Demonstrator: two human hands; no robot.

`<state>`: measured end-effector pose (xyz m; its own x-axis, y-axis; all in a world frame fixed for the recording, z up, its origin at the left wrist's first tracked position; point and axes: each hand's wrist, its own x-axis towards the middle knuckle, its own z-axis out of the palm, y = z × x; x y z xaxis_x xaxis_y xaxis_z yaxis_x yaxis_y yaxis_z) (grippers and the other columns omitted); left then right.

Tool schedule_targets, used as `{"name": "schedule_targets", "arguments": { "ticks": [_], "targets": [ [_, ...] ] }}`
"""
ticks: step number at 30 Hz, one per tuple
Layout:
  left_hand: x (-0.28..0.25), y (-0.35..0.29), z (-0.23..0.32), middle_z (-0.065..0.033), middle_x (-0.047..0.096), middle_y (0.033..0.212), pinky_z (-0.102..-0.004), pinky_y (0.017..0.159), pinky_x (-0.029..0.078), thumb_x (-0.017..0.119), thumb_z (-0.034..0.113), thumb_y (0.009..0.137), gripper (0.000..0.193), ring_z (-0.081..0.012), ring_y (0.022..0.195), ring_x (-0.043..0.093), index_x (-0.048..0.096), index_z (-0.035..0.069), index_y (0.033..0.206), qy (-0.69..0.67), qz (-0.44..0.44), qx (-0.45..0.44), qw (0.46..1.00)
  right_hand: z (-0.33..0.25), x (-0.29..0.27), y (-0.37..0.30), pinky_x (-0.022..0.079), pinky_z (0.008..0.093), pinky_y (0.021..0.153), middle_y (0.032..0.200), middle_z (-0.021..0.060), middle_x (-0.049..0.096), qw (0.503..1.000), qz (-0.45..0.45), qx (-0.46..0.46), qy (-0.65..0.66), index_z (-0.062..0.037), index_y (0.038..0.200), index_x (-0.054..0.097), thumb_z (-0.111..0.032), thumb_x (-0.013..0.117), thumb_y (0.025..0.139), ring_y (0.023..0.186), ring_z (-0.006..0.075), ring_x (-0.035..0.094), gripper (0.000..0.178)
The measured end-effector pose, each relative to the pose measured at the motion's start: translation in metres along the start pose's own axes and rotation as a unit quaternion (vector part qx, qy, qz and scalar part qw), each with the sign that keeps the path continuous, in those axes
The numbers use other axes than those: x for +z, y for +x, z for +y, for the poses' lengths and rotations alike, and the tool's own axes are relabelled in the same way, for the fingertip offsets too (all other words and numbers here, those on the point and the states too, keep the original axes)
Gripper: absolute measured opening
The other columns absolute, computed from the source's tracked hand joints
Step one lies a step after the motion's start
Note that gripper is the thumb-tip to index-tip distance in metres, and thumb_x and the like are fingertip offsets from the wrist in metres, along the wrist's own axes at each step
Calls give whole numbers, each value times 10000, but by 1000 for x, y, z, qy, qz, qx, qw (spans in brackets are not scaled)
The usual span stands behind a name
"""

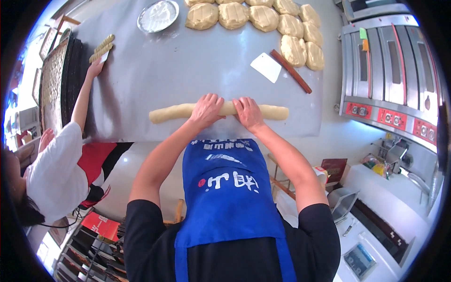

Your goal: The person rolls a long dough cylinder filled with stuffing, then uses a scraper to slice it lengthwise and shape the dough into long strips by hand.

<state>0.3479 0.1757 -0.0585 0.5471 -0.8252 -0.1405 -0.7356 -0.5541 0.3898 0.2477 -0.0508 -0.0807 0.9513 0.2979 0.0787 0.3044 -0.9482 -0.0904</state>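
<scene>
A long pale dough log (171,113) lies crosswise near the front edge of the metal worktable (188,70). My left hand (208,109) is closed over it just left of the middle, its fingers curled across the top. Close beside it, my right hand (248,112) grips the log in the same way, with a short stretch of dough showing between the two. Both ends of the log stick out past my hands. Beyond my right hand lie a white scraper (266,67) and a brown wooden rolling stick (291,71), neither of them touched.
Several dough lumps (233,15) fill the far right of the table. A round metal dish (158,16) with white powder stands far left. A co-worker's hand (95,68) holds a white scraper beside thin dough strips (102,46). Stacked trays (66,84) border the left; ovens (390,70) stand right.
</scene>
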Motion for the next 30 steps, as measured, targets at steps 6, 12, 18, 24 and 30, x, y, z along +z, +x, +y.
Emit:
{"name": "schedule_targets", "arguments": {
  "ticks": [6, 12, 18, 24, 30],
  "targets": [
    [1, 14, 33, -94, 659, 1154, -420, 993, 515, 935, 522, 726, 746, -285, 1161, 640, 661, 63, 1246, 21, 75, 13, 997, 8, -48, -1, 489, 449, 1043, 1226, 94, 649, 992, -21, -14, 120, -47, 1679, 401, -498, 892, 798, 1177, 298, 618, 1105],
    [20, 47, 46, -86, 645, 1127, -417, 983, 511, 898, 466, 803, 626, -277, 1157, 631, 660, 70, 1226, 42, 53, 49, 997, 73, -25, -52, 495, 461, 1021, 1235, 118, 646, 997, -33, 35, 60, -50, 1615, 465, -433, 919, 791, 1174, 306, 618, 1015],
    [9, 44, 65, -92, 649, 1173, -437, 1018, 502, 900, 478, 800, 754, -282, 1186, 616, 638, 53, 1366, 31, 45, -1, 998, 78, -38, -56, 484, 473, 1053, 1243, 124, 642, 996, -26, 47, 77, -49, 1621, 469, -420, 913, 814, 1192, 311, 609, 994],
    [18, 87, 98, -99, 650, 1204, -448, 1022, 497, 905, 495, 792, 887, -292, 1193, 611, 585, 53, 1492, 30, 71, 72, 994, 113, -68, -92, 470, 477, 1083, 1251, 131, 637, 991, -10, 87, 101, -54, 1625, 478, -376, 904, 836, 1210, 325, 608, 952],
    [51, 100, 106, -101, 644, 1136, -447, 1006, 501, 893, 426, 823, 590, -297, 1153, 625, 662, 76, 1239, 9, 62, 36, 997, 135, -54, -99, 479, 475, 1072, 1274, 134, 635, 988, -38, 96, 118, -66, 1515, 581, -225, 875, 844, 1211, 327, 607, 750]
  ]
}}
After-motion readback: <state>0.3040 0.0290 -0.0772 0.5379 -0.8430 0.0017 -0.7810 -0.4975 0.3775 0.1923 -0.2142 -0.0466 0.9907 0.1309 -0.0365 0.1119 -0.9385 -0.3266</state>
